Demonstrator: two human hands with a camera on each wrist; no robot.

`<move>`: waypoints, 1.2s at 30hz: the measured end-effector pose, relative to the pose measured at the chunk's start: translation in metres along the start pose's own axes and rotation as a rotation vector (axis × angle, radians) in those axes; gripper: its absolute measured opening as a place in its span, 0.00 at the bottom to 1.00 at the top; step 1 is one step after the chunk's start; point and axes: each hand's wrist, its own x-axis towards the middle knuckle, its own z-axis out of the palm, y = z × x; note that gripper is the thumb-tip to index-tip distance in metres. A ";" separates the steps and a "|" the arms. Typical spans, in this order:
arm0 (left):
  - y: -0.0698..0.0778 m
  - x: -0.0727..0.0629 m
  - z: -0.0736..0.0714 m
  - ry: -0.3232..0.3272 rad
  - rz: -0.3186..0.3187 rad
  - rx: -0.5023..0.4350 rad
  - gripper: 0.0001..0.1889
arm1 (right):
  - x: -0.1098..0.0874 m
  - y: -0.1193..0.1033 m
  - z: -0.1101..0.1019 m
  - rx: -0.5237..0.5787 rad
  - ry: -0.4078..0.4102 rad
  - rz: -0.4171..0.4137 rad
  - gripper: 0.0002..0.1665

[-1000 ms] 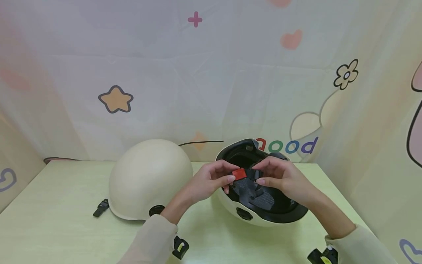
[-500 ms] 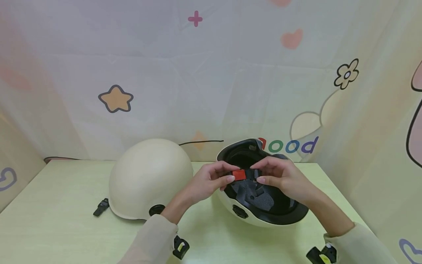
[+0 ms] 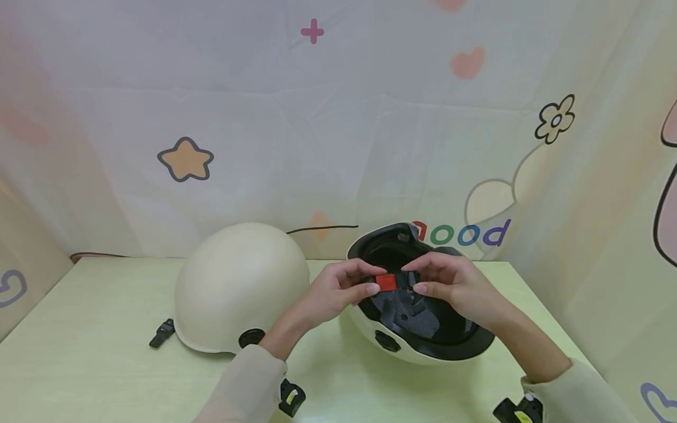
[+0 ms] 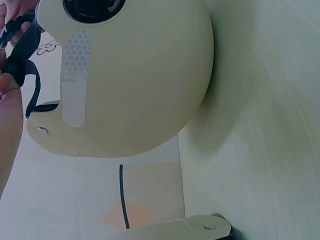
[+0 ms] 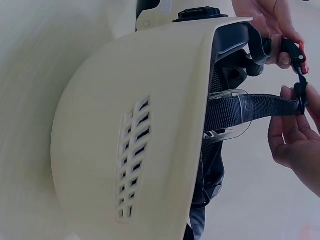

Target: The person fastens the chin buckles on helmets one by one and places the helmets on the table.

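Observation:
An upturned cream helmet (image 3: 365,324) lies on the right side of the table, its black lining facing up. Over its opening, my left hand (image 3: 341,286) pinches the red-and-black chin-strap buckle (image 3: 386,282) between thumb and fingers. My right hand (image 3: 456,288) pinches the black buckle tongue (image 3: 411,280) on the other strap. The two buckle parts meet end to end; how deep the tongue sits cannot be told. In the right wrist view, the webbing strap (image 5: 227,111) runs taut from the helmet to the right fingers.
A second cream helmet (image 3: 238,282) stands dome up to the left, beside my left forearm. Its black strap end (image 3: 161,333) pokes out at the left. Behind the pale table (image 3: 95,376) hangs a printed curtain (image 3: 275,129).
The red buckle has turned from tilted to nearly level between the hands. The upturned helmet has rocked slightly. Both hands keep nearly the same place and hold.

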 end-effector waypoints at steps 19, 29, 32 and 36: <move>0.001 0.000 0.004 -0.014 0.022 -0.060 0.14 | -0.003 -0.003 0.001 0.020 -0.027 -0.035 0.13; 0.001 -0.001 0.006 -0.002 0.014 -0.048 0.13 | -0.006 0.000 0.001 0.023 -0.034 -0.033 0.14; 0.002 -0.001 0.006 0.009 0.022 -0.050 0.13 | -0.006 -0.001 0.001 0.027 -0.036 -0.042 0.14; 0.003 -0.001 0.006 0.021 0.037 -0.054 0.14 | -0.005 -0.003 0.001 0.024 -0.037 -0.049 0.14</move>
